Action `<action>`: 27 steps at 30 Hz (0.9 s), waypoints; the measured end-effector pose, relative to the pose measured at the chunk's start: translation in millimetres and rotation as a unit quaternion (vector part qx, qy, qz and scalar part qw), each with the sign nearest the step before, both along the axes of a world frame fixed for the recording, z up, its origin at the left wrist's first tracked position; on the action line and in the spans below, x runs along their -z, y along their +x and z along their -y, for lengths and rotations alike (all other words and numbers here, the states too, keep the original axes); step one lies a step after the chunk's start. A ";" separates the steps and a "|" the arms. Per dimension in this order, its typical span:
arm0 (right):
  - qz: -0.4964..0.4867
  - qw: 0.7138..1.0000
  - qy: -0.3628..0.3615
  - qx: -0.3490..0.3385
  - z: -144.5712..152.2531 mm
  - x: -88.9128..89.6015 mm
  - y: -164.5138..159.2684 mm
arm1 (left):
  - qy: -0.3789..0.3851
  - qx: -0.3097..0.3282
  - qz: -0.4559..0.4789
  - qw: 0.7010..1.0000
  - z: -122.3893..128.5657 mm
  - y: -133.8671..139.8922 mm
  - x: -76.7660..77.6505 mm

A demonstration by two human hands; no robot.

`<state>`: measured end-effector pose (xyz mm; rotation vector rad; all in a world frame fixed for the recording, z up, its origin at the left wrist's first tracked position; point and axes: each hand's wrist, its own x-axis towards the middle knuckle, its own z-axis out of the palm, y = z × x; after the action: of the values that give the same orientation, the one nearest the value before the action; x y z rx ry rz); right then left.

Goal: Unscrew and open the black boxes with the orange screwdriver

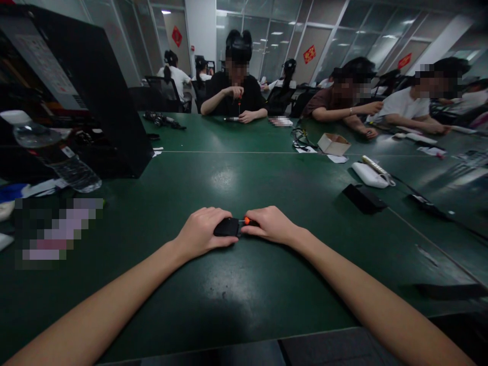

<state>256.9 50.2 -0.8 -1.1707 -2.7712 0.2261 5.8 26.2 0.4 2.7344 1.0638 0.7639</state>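
Note:
Near the middle of the green table (183,178), my left hand (200,229) grips a small black box-shaped device (227,227), thumb along its near side and fingers over the far side. My right hand (272,223) is closed round a screwdriver (247,221) with an orange and black handle. Its thin metal shaft points left and meets the right end of the black device. Most of the handle is hidden in my palm. Whether the tip sits in a screw is too small to tell.
A tall black case (114,101) and a plastic bottle (61,152) stand at the left. On the right lie a black block (364,198), a white device (369,174) and an open cardboard box (334,144). Across the table a person (236,86) holds a screwdriver; more people sit at right.

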 end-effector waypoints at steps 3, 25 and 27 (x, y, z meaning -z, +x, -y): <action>-0.047 0.995 0.036 -0.084 3.7 -2.3 7.9 | -0.021 0.023 0.025 0.999 0.4 -0.2 0.0; -0.057 0.987 0.093 -0.118 16.8 -4.5 -1.5 | -0.019 0.080 0.080 0.993 -4.3 -3.7 2.2; -0.027 0.990 0.100 -0.099 19.3 -8.0 -0.5 | -0.040 0.078 0.084 0.993 -8.5 -5.4 2.7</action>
<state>256.4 30.9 7.2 -0.8318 -2.7845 -0.0034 0.5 34.7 -2.3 2.5959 0.8172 0.8868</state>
